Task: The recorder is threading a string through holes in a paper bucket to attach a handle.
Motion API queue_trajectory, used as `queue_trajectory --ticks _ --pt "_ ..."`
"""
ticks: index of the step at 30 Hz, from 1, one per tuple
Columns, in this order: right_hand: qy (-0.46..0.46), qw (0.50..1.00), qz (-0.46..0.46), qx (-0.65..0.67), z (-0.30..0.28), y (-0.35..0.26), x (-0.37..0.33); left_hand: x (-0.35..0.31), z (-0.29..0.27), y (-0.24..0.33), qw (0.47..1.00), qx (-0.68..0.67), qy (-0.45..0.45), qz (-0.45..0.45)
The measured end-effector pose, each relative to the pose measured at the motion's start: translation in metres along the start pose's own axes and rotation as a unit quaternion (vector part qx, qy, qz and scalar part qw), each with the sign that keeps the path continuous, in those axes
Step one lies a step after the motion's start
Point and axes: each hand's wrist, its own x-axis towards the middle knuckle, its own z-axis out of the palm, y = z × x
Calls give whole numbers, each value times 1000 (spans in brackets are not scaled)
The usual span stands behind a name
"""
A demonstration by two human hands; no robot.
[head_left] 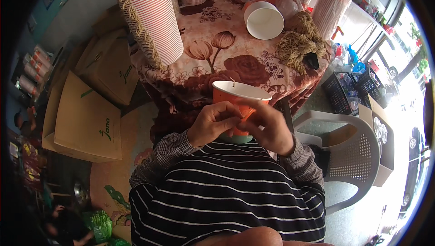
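Observation:
An orange paper tub [221, 94] with a white inside and a green base stands upright in my lap, at the table's near edge. A short piece of tan cord [233, 82] shows at its far rim. In front of the tub, my left hand [215, 122] is closed in a pinch, thumb against forefinger. Close beside it, my right hand [274, 128] has its fingers bent together, slightly blurred. Both hands' fingertips meet at the tub's near wall. Whatever they pinch is too small or hidden to make out.
A flowered cloth covers the table [199, 71]. On it are a tall stack of tubs [158, 24] hung with cords, a tub on its side [265, 21], a heap of tan cords [301, 46] and bagged stacks. Cardboard boxes [90, 119] stand left, a plastic chair [353, 155] right.

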Motion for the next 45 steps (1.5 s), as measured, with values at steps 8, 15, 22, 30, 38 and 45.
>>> queue_trajectory --ticks 8,15,22,30,38,45 --pt "16 998 -26 62 16 19 7 -1 0 5 990 129 34 55" --pt "23 1000 21 -2 19 24 6 -2 -11 22 939 306 46 150" --pt "56 993 34 101 7 28 3 -2 -26 28 981 159 62 95" --pt "60 984 22 166 4 26 3 2 -25 20 991 121 50 36" --pt "64 984 15 166 1 28 5 -2 -9 17 994 110 -10 0" --pt "-100 953 149 243 -6 5 9 -9 -1 27 949 293 64 94"
